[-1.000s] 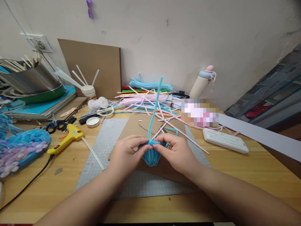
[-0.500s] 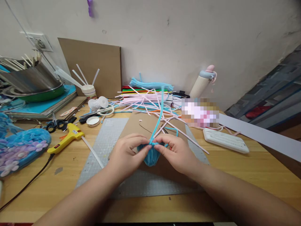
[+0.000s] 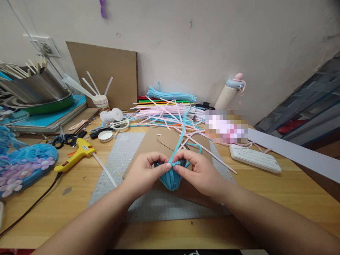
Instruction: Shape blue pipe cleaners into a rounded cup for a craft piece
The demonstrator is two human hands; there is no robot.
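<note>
Both our hands are close together, with thumb and finger pressed tight: our left hand (image 3: 148, 173) and our right hand (image 3: 200, 177) each pinch the top edge of a fuzzy blue piece (image 3: 170, 182). It sits between them, over a sheet of brown cardboard (image 3: 150, 143). We can't tell which strand each finger has.

We think the main shape is made, since many blue strands are already gathered into a puffy bunch, with a small twisted row along the top. One long blue stem (image 3: 180, 136) sticks up loose from our pinch, so that part looks not done yet.

Under the cardboard is a gray mat (image 3: 143, 209). On our left lies a yellow glue gun (image 3: 75, 156), away from our fingers, and farther left a blue thing with purple flowers (image 3: 29, 166). At the back, lots of pink stems (image 3: 159, 113) lie in a messy pile.
</note>
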